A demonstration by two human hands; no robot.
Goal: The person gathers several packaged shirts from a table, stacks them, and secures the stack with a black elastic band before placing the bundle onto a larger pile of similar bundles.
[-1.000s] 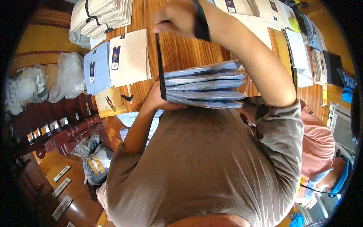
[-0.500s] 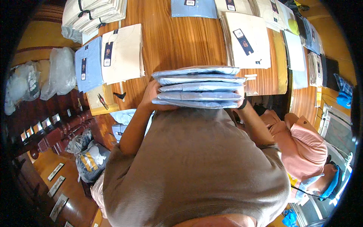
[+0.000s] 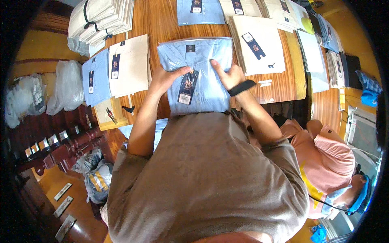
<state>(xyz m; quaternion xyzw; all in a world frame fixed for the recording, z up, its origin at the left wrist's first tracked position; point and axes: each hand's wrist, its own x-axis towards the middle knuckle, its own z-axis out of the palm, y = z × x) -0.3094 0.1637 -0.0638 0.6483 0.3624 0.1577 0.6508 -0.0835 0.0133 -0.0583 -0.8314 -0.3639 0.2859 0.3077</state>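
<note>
A stack of folded light-blue shirts in clear plastic bags is held in front of my chest at the table's near edge. Its top face is turned up, showing buttons and a dark hang tag; the lower shirts are hidden beneath. My left hand grips the stack's left side, thumb across the top bag near the tag. On the right side my right hand, with a black band at the wrist, holds it the same way. The other fingers of both hands are out of sight under the stack.
On the wooden table lie folded blue and cream shirts at left, and a cream pile at right. Small snips lie at the left corner. A person in a pink shirt is close on my right.
The stack, seen edge-on before with several layers showing, has tilted so its top shirt faces up. Both hands have moved up and inward, with thumbs now on top.
</note>
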